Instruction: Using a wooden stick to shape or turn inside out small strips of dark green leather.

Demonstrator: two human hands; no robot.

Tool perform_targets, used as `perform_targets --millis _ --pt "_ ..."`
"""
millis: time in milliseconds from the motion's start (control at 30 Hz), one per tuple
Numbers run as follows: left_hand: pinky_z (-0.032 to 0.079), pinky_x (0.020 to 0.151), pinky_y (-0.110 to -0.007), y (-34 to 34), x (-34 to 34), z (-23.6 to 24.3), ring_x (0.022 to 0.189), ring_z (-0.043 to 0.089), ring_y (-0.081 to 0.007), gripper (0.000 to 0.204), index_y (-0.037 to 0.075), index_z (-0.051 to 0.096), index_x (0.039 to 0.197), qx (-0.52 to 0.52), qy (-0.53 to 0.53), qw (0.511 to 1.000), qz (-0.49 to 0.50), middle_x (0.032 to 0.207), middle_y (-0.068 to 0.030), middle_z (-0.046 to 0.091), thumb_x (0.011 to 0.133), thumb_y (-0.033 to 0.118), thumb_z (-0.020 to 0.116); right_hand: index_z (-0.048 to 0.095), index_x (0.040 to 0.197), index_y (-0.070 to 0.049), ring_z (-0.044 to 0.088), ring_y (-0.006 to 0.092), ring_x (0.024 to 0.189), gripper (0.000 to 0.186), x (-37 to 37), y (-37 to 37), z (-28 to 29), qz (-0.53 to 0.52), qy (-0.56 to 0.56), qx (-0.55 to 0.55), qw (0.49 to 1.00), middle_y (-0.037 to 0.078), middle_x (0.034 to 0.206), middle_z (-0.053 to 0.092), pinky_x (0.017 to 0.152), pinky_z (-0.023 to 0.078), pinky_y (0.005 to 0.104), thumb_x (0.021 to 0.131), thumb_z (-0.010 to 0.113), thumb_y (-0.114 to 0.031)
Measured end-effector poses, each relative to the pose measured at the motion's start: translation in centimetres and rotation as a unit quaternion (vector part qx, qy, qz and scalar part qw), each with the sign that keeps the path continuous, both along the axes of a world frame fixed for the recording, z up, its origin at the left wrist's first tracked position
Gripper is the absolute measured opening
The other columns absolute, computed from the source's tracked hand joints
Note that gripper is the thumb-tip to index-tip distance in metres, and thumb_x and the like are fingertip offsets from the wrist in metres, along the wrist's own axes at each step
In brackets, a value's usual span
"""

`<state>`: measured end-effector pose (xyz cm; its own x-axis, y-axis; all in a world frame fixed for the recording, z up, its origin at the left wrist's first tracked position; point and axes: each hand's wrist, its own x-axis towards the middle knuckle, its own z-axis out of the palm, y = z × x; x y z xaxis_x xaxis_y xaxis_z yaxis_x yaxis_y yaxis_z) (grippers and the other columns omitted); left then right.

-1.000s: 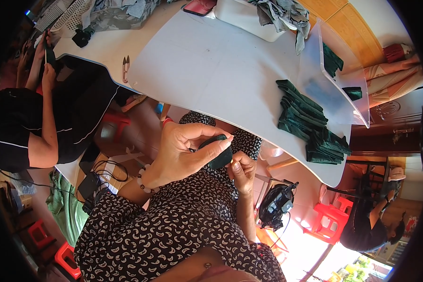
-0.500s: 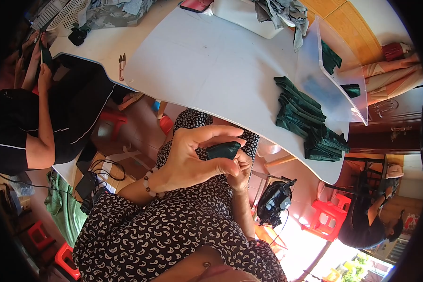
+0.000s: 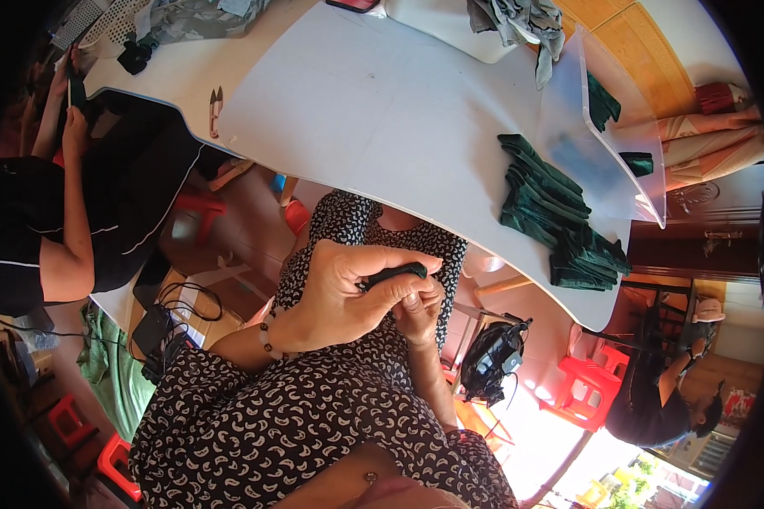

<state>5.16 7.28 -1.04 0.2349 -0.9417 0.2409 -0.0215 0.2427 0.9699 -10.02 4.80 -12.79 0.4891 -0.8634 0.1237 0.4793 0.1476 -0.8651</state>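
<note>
Above my lap, my left hand (image 3: 339, 293) holds a small piece of dark green velvety fabric (image 3: 397, 273) between the thumb and the bent fingers. The piece looks folded or rolled into a narrow strip. At its right end, my right hand (image 3: 418, 312) has its fingers pinched together, meeting the left fingertips on the fabric. What lies inside that pinch is mostly hidden. More dark green velvety strips (image 3: 543, 199) lie in an overlapping row on the right part of the white table (image 3: 382, 110).
A pair of thread snips (image 3: 216, 112) lies at the table's left. A clear plastic bin (image 3: 590, 127) with green pieces stands at the right end, a white tub with grey cloth (image 3: 518, 30) behind. At left, a person in black (image 3: 38, 229) works. Red stools (image 3: 586, 390) stand around.
The green fabric between my hands has gone from a wide, rounded flap to a thin strip. My left thumb and fingers have drawn closer together around it. The right hand has shifted slightly left.
</note>
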Motion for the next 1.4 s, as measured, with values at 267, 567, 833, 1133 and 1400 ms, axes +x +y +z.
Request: perform_targets --millis 267,567,833,1133,1400 --pt "0.054 0.063 -0.02 0.2 0.8 -0.2 0.073 0.069 -0.01 0.019 -0.005 0.07 0.1 0.025 0.056 0.997 -0.05 0.082 -0.0113 0.073 0.082 0.003 0.071 0.062 0.085 0.002 0.04 0.0058 0.045 0.03 0.2 -0.1 -1.1 0.026 -0.066 0.035 0.997 0.004 0.071 0.058 0.039 0.028 0.021 0.091 0.065 -0.028" --pt "0.057 0.072 -0.024 0.2 1.0 0.0 0.083 0.07 -0.0157 0.026 -0.004 0.068 0.102 0.015 0.098 0.995 0.006 0.09 -0.0138 0.072 0.077 -0.004 0.074 0.059 0.079 0.0 0.036 0.0046 0.043 0.037 0.0 -1.1 -1.1 0.087 -0.019 0.037 0.995 0.0 0.061 0.05 0.039 0.024 0.0218 0.093 0.06 -0.034" --pt "0.054 0.062 -0.022 0.2 2.0 -0.9 0.07 0.07 -0.014 0.019 -0.002 0.071 0.093 -0.038 -0.108 0.993 0.021 0.081 -0.0111 0.072 0.075 0.001 0.076 0.062 0.083 0.002 0.034 0.0035 0.043 0.037 0.0 -1.1 -0.6 0.153 -0.036 0.12 0.98 0.003 0.067 0.056 0.038 0.024 0.0202 0.092 0.061 -0.034" --pt "0.053 0.058 -0.021 0.3 2.3 -0.3 0.065 0.068 -0.0123 0.012 -0.003 0.072 0.088 0.008 -0.131 0.991 0.024 0.077 -0.0112 0.072 0.079 0.004 0.073 0.06 0.075 -0.002 0.036 0.0045 0.044 0.041 0.9 -0.8 -0.5 0.12 -0.021 0.093 0.988 0.0 0.062 0.051 0.041 0.024 0.0211 0.093 0.059 -0.038" --pt "0.053 0.057 -0.021 0.4 2.0 0.1 0.065 0.068 -0.0123 0.012 -0.003 0.072 0.088 0.012 -0.115 0.993 0.03 0.077 -0.0125 0.072 0.079 0.005 0.073 0.059 0.075 -0.003 0.033 0.0043 0.045 0.039 1.7 0.0 -0.8 0.088 -0.05 0.099 0.99 -0.002 0.062 0.048 0.042 0.022 0.0218 0.093 0.06 -0.038"
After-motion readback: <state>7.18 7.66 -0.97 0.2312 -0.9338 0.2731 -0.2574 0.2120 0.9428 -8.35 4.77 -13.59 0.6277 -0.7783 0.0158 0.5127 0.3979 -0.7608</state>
